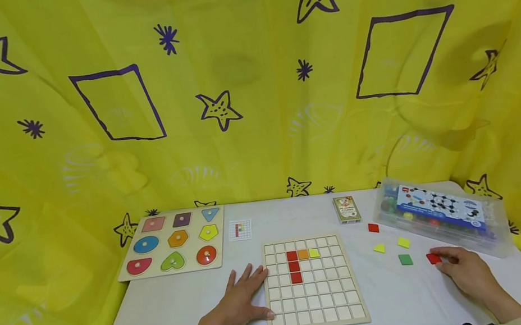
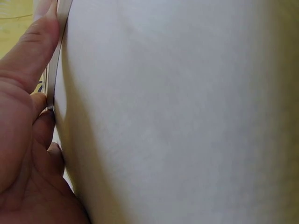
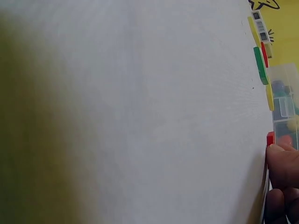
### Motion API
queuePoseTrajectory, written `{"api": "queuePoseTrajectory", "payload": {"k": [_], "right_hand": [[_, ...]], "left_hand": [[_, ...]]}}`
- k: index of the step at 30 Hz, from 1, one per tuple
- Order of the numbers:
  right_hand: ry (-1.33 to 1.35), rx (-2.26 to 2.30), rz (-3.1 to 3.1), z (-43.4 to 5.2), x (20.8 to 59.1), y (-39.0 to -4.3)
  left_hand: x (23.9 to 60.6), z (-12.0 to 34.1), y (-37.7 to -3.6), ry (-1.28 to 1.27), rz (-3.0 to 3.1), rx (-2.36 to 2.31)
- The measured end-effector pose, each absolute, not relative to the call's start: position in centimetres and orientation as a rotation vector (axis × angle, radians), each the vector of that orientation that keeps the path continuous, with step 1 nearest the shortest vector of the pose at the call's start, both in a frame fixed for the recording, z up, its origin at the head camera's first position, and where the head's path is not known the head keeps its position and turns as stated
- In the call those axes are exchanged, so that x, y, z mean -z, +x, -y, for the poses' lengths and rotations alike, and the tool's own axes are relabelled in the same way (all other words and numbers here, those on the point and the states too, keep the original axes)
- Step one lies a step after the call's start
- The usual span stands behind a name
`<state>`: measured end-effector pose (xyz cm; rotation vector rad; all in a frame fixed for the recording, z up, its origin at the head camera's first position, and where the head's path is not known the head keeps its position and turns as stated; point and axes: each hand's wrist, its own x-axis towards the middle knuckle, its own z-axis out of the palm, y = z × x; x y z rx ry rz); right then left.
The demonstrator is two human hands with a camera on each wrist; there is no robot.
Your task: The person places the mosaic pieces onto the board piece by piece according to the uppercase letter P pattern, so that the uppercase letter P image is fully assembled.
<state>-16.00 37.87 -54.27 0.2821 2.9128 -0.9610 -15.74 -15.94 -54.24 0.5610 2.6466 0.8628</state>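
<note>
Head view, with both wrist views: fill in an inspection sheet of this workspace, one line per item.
Surface: white table, no spills visible.
Job's things: grid board holding three red tiles, one orange, one yellow; loose beside it, a red tile, two yellow pieces and a green tile; small grid card behind the board.
Clutter: shape puzzle, card box, clear case with a printed label.
Hands: left hand touches the board's left edge; right hand pinches another red tile.
Cables: nothing seen.
Surroundings: yellow curtain with printed stars.
</note>
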Motion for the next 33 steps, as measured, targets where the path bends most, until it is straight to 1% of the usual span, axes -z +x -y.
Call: {"api": "queuePoseTrajectory", "payload": {"k": [10, 19, 33], "right_hand": [[0.276, 0.934, -2.958, -37.9, 54.5, -16.1], [0.384, 1.039, -2.917, -37.4, 54.1, -16.1], [0.503, 1.172, -3.018, -35.9, 54.1, -16.3]], "left_hand": [[54.1, 15.9, -15.7, 0.555, -2.643, -0.86], [54.1, 16.1, -15.6, 0.563, -2.648, -0.855], [54.6, 16.0, -15.8, 0.545, -2.652, -0.846]]}}
